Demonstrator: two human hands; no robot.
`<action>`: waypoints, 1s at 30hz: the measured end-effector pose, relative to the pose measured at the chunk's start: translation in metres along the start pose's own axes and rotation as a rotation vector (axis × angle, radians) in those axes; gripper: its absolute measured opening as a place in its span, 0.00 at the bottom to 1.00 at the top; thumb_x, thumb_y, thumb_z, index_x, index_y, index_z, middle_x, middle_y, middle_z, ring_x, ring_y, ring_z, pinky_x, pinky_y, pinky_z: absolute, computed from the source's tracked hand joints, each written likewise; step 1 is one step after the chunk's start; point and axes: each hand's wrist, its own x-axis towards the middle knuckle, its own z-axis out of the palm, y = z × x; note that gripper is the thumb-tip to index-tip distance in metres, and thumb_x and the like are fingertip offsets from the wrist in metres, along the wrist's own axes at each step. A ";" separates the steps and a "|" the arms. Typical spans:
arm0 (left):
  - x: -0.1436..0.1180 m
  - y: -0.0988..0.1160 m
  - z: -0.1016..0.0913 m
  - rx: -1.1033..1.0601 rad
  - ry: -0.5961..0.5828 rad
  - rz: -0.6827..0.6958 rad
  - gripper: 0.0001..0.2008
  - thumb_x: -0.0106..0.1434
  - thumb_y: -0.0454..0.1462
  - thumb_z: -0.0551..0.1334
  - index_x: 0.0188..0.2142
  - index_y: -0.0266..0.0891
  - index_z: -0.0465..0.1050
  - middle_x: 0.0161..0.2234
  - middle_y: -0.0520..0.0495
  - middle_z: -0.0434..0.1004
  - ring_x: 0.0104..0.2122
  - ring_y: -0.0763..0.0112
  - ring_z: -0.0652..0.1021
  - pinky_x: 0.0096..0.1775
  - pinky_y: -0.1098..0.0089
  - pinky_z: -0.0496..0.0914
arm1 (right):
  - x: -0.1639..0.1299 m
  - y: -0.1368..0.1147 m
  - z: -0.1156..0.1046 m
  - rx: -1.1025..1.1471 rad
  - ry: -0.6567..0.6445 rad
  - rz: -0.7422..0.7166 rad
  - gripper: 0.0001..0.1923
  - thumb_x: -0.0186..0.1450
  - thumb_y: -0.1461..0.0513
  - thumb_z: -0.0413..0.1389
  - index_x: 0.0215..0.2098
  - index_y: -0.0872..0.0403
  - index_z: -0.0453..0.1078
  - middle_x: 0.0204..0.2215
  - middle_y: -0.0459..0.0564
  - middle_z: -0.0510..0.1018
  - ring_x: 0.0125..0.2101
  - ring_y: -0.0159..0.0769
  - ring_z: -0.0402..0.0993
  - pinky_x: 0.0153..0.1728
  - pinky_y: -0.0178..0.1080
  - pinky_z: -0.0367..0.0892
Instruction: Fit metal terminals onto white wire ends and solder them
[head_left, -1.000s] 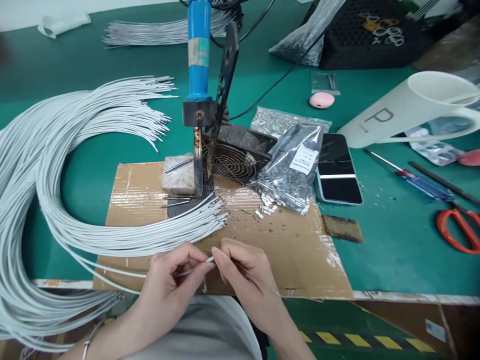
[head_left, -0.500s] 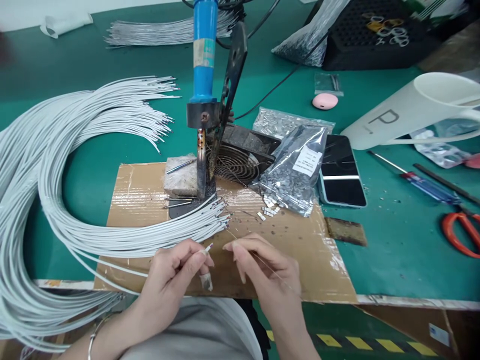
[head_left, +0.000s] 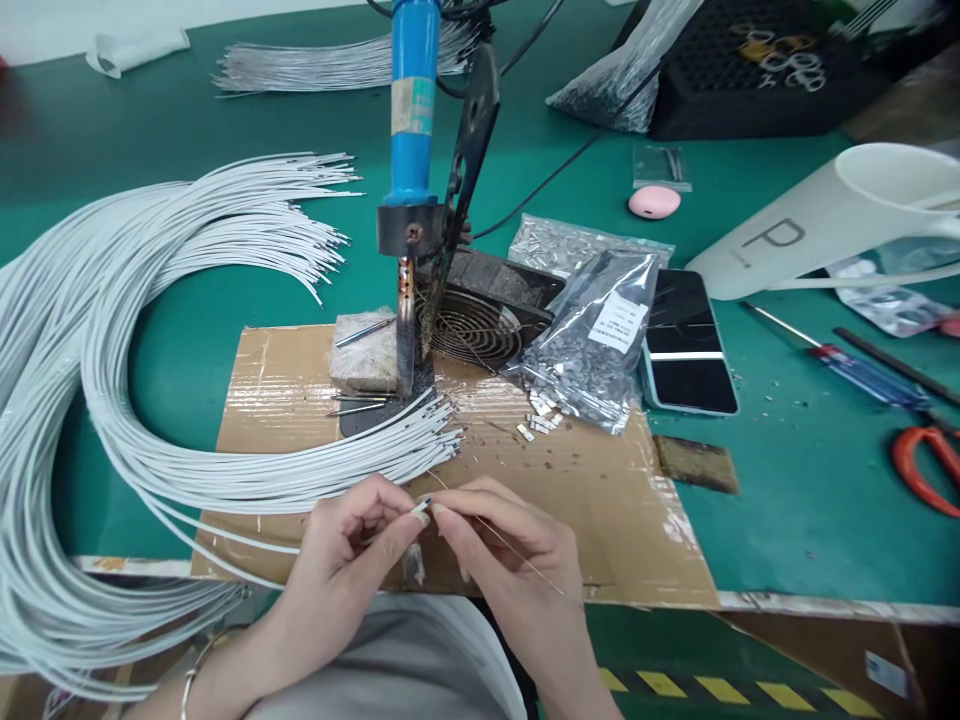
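Note:
My left hand (head_left: 349,565) is closed in a pinch on the end of a white cable (head_left: 421,507), its dark tip pointing right. One of its fingers has a whitish wrap (head_left: 412,563). My right hand (head_left: 517,560) is closed too, thumb and fingertips at the cable tip; whether they press on it I cannot tell. A thin strand of solder wire (head_left: 525,562) runs through that hand and sticks out past the fingers. Beyond both hands, a bundle of white cables (head_left: 300,480) lies with its ends on the cardboard (head_left: 615,530).
A blue soldering iron (head_left: 414,140) hangs tip down in its stand, behind the bundle. Nearby are a fan (head_left: 476,325), a bag of small parts (head_left: 592,340), loose metal pieces (head_left: 536,425) and a phone (head_left: 688,340). Rightward lie a mug (head_left: 810,225), screwdriver (head_left: 862,375) and red-handled scissors (head_left: 919,470).
My right hand has moved left, bringing its fingertips and the solder wire up to the cable tip in my left hand. The gap between the hands has closed.

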 end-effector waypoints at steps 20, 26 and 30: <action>0.005 0.001 0.002 -0.077 0.021 -0.056 0.15 0.68 0.46 0.67 0.31 0.37 0.72 0.23 0.54 0.69 0.24 0.75 0.67 0.27 0.75 0.61 | -0.003 -0.002 -0.001 0.000 -0.018 0.051 0.09 0.67 0.63 0.64 0.41 0.42 0.86 0.28 0.46 0.80 0.25 0.29 0.72 0.23 0.30 0.62; 0.003 -0.001 0.000 -0.096 0.023 -0.066 0.15 0.67 0.45 0.68 0.31 0.37 0.71 0.24 0.53 0.70 0.25 0.75 0.68 0.29 0.75 0.62 | -0.002 0.000 0.000 0.057 -0.031 0.060 0.08 0.67 0.63 0.64 0.39 0.44 0.86 0.26 0.45 0.78 0.21 0.26 0.65 0.20 0.30 0.57; 0.003 0.000 0.000 -0.089 0.026 -0.065 0.14 0.66 0.43 0.68 0.30 0.37 0.70 0.24 0.54 0.70 0.25 0.76 0.67 0.28 0.75 0.61 | -0.003 -0.001 0.005 0.261 -0.007 0.259 0.04 0.65 0.58 0.67 0.35 0.48 0.86 0.24 0.43 0.72 0.18 0.22 0.60 0.19 0.30 0.53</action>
